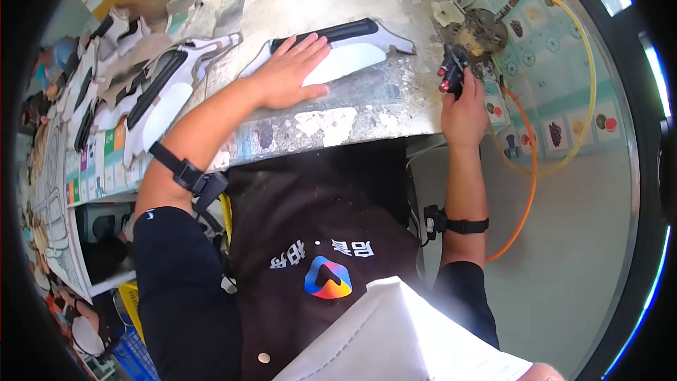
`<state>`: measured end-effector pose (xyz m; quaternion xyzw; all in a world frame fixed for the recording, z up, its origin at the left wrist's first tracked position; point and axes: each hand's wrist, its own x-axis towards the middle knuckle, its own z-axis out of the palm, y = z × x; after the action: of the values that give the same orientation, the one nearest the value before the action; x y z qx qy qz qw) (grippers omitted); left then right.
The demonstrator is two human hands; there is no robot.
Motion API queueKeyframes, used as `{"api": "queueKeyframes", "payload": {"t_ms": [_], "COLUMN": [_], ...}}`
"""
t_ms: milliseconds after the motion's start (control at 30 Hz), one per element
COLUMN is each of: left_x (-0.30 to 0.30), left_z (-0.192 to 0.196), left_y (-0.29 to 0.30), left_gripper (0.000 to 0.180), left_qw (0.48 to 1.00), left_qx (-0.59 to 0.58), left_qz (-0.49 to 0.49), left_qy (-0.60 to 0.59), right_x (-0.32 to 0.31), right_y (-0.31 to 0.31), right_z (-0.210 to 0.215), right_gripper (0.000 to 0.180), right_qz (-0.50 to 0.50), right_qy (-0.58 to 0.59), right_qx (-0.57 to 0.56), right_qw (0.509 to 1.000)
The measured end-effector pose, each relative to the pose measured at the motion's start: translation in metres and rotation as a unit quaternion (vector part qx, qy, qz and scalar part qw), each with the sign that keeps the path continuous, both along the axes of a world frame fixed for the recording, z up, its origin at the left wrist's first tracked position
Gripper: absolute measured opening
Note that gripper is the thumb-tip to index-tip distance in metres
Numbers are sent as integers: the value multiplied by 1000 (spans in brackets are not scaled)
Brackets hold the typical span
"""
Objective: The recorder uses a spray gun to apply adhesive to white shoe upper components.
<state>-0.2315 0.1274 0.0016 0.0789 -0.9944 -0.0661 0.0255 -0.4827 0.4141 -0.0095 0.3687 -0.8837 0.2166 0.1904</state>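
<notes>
A flat cut piece (352, 56), white with a black padded strip and a pale edge, lies on the worn bench top. It looks like a shoe upper. My left hand (289, 74) rests on its left part, palm down with the fingers stretched out, and covers some of it. To the right, at the bench's right end, my right hand (465, 109) is closed around a small black hand tool (454, 70) with red knobs. How the tool is built on its far side is hidden.
Similar black-and-white pieces (159, 92) lie spread over the left of the bench (324, 123). A grimy round pot (486, 32) stands at the back right. From there a yellow hose (589, 63) loops along the wall; an orange hose (530, 176) hangs beside my right forearm.
</notes>
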Motion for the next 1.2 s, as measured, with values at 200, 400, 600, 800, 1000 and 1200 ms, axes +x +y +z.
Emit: {"api": "queueKeyframes", "payload": {"t_ms": [200, 400, 600, 800, 1000, 1200], "left_x": [25, -80, -155, -175, -136, -69], "left_z": [28, 33, 53, 40, 3, 9], "left_y": [13, 29, 60, 49, 54, 51], "left_gripper": [76, 61, 30, 26, 44, 58], "left_qw": [999, 995, 998, 991, 973, 969], "left_qx": [-17, 32, -52, 22, 188, 231], "left_qz": [-5, 45, 31, 118, 26, -33], "left_qy": [29, 77, 13, 58, 131, 82], "right_x": [-4, 1, 7, 1, -1, -2], "right_y": [-2, -2, -2, -1, -3, 1], "right_z": [1, -3, 1, -2, 1, -4], "right_gripper": [60, 60, 62, 61, 60, 57], "right_qz": [-25, -15, -21, -11, -8, -7], "right_qy": [1, 16, 1, 15, 20, -3], "right_qx": [5, -2, -8, -16, -21, -17], "right_qw": [1000, 1000, 1000, 1000, 1000, 1000]}}
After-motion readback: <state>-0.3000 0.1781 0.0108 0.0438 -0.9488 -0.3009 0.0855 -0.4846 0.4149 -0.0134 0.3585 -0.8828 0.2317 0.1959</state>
